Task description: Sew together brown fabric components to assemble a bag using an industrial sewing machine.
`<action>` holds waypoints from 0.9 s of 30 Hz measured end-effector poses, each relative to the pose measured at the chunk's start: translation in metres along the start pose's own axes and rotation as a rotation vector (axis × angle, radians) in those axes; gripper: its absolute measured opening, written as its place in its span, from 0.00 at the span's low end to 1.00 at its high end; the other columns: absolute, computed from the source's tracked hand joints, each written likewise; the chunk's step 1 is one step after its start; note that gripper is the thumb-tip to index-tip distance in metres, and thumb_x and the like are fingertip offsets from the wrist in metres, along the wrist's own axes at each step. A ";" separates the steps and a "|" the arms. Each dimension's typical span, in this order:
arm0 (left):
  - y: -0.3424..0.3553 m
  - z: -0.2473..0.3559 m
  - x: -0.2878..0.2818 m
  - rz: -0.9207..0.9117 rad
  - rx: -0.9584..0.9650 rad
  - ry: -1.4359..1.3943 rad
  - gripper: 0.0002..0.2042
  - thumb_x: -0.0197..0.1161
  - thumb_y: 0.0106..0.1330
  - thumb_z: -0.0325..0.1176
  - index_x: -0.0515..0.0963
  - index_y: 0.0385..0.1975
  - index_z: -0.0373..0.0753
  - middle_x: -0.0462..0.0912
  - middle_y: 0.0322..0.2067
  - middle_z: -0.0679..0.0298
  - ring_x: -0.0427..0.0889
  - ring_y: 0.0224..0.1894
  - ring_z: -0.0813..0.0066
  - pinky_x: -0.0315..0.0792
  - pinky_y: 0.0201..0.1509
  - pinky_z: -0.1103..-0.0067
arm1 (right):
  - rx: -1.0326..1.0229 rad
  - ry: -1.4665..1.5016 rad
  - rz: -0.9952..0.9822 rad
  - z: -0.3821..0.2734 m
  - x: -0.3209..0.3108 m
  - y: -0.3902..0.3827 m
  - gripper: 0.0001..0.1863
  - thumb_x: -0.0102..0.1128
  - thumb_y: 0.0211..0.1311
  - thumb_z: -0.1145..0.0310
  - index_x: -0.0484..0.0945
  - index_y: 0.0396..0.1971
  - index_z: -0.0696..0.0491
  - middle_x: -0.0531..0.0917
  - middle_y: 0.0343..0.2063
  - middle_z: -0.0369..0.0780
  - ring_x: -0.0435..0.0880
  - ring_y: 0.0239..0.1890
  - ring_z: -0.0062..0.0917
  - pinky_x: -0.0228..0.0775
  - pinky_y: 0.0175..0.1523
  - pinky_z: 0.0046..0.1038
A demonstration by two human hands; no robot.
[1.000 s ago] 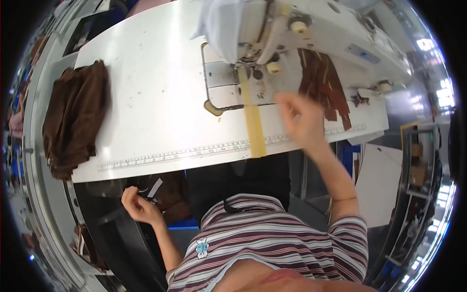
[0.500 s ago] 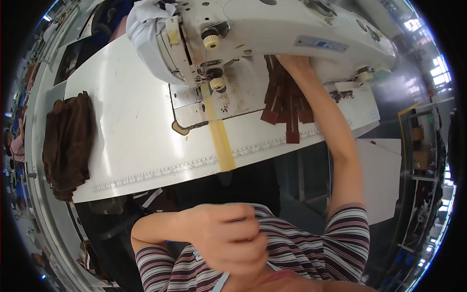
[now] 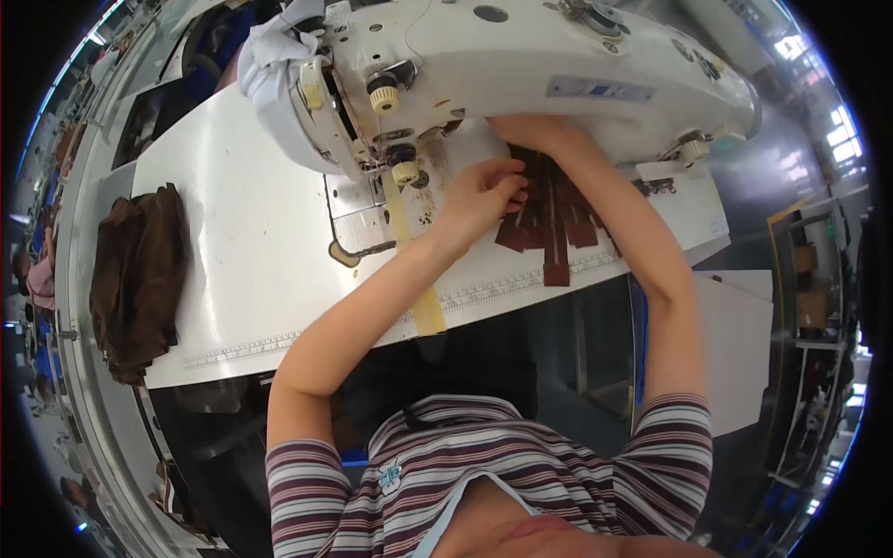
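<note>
A bundle of brown zippers [image 3: 555, 223] with reddish-brown end tabs lies fanned out on the white table, under the arm of a white sewing machine [image 3: 521, 65]. My left hand [image 3: 486, 197] is at the bundle's left edge, fingers curled and thumb drawn in; what they pinch, if anything, does not show. Over the top of the bundle reaches my right hand [image 3: 530, 133], its fingers largely hidden beneath the machine arm. To the left of both hands are the needle area and metal plate [image 3: 358, 197], with yellow tape [image 3: 426, 307] running toward the table's front edge.
Folded dark brown fabric [image 3: 139, 279] hangs over the table's left end. A pale cloth [image 3: 274, 88] drapes the machine head. A printed ruler strip [image 3: 502, 290] follows the front edge. White sheet material [image 3: 735, 353] stands right of my right arm.
My left hand has moved from in front of my chest up and forward to the zipper bundle. My right hand has shifted slightly left, and the zippers are spread a little differently.
</note>
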State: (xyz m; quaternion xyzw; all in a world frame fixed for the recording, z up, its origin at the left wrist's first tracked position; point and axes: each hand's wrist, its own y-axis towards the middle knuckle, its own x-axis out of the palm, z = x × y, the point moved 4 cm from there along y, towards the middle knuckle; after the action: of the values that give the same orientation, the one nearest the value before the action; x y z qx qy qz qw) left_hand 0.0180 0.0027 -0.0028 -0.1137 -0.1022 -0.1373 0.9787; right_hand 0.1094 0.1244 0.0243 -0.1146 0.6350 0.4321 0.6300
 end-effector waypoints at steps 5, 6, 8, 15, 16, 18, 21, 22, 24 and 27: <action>-0.035 0.015 -0.003 0.007 -0.033 -0.546 0.21 0.57 0.70 0.39 0.69 0.57 0.32 0.78 0.44 0.61 0.77 0.43 0.77 0.72 0.49 0.80 | -0.431 0.074 0.499 -0.050 -0.085 -0.075 0.12 0.61 0.45 0.71 0.80 0.34 0.48 0.71 0.23 0.32 0.73 0.22 0.23 0.67 0.27 0.24; -0.042 0.015 0.001 0.014 0.038 -0.491 0.19 0.56 0.70 0.37 0.70 0.56 0.33 0.78 0.44 0.61 0.77 0.44 0.77 0.72 0.50 0.78 | -0.408 0.087 0.492 -0.059 -0.090 -0.082 0.13 0.62 0.43 0.71 0.80 0.33 0.48 0.71 0.22 0.32 0.73 0.21 0.22 0.66 0.24 0.22; -0.060 0.013 -0.001 0.056 0.074 -0.468 0.14 0.58 0.69 0.29 0.72 0.53 0.34 0.78 0.46 0.61 0.76 0.49 0.73 0.71 0.55 0.75 | -0.248 0.227 0.449 -0.083 -0.109 -0.090 0.10 0.64 0.43 0.73 0.79 0.30 0.50 0.72 0.20 0.31 0.74 0.18 0.21 0.67 0.23 0.23; -0.119 0.038 -0.005 -0.280 0.316 -0.567 0.19 0.64 0.59 0.20 0.72 0.51 0.31 0.74 0.54 0.57 0.70 0.60 0.72 0.63 0.65 0.73 | 0.267 1.130 0.138 -0.113 -0.138 -0.108 0.07 0.56 0.63 0.75 0.71 0.39 0.55 0.80 0.22 0.38 0.76 0.17 0.19 0.67 0.22 0.21; -0.122 0.037 -0.010 -0.096 0.331 -0.455 0.14 0.64 0.58 0.21 0.74 0.45 0.30 0.77 0.50 0.52 0.77 0.53 0.66 0.68 0.61 0.73 | 0.449 1.428 -0.064 -0.113 -0.135 -0.104 0.07 0.55 0.64 0.74 0.69 0.40 0.55 0.81 0.23 0.37 0.76 0.18 0.19 0.68 0.23 0.21; -0.128 0.029 -0.030 -0.048 0.305 -0.408 0.12 0.63 0.59 0.21 0.75 0.43 0.29 0.79 0.46 0.51 0.80 0.48 0.66 0.72 0.56 0.73 | 0.520 1.805 -0.438 -0.122 -0.128 -0.097 0.11 0.50 0.70 0.67 0.66 0.47 0.57 0.81 0.23 0.36 0.77 0.20 0.20 0.69 0.25 0.21; -0.141 0.036 -0.041 0.172 0.317 -0.330 0.07 0.61 0.61 0.21 0.76 0.38 0.28 0.82 0.33 0.50 0.84 0.30 0.67 0.78 0.37 0.77 | 0.542 1.481 -0.360 -0.094 -0.079 -0.091 0.15 0.44 0.73 0.61 0.70 0.48 0.56 0.81 0.23 0.37 0.75 0.21 0.18 0.66 0.24 0.20; -0.150 0.039 -0.046 0.163 0.353 -0.310 0.07 0.61 0.61 0.20 0.76 0.38 0.28 0.82 0.31 0.51 0.83 0.28 0.69 0.77 0.33 0.78 | 0.454 1.278 -0.312 -0.076 -0.057 -0.096 0.17 0.41 0.73 0.58 0.73 0.44 0.56 0.81 0.24 0.36 0.76 0.24 0.16 0.66 0.26 0.19; -0.172 0.049 -0.052 0.158 0.384 -0.382 0.10 0.62 0.58 0.15 0.74 0.39 0.29 0.82 0.26 0.55 0.82 0.23 0.72 0.77 0.26 0.81 | 0.445 1.069 -0.362 -0.047 -0.043 -0.101 0.20 0.41 0.73 0.56 0.77 0.37 0.56 0.80 0.22 0.34 0.76 0.24 0.14 0.65 0.25 0.17; -0.203 0.064 -0.059 -0.005 0.437 -0.724 0.12 0.64 0.56 0.14 0.70 0.37 0.32 0.82 0.25 0.54 0.81 0.18 0.73 0.75 0.20 0.83 | 0.609 0.958 -0.492 -0.032 -0.055 -0.100 0.19 0.47 0.70 0.56 0.78 0.30 0.57 0.77 0.14 0.33 0.69 0.11 0.14 0.57 0.14 0.19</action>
State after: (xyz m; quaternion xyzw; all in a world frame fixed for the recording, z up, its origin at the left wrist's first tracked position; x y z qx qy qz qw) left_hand -0.1073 -0.1571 0.0841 0.0558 -0.4663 -0.0660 0.8804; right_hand 0.1652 0.0205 0.0277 -0.2539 0.8972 -0.0262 0.3605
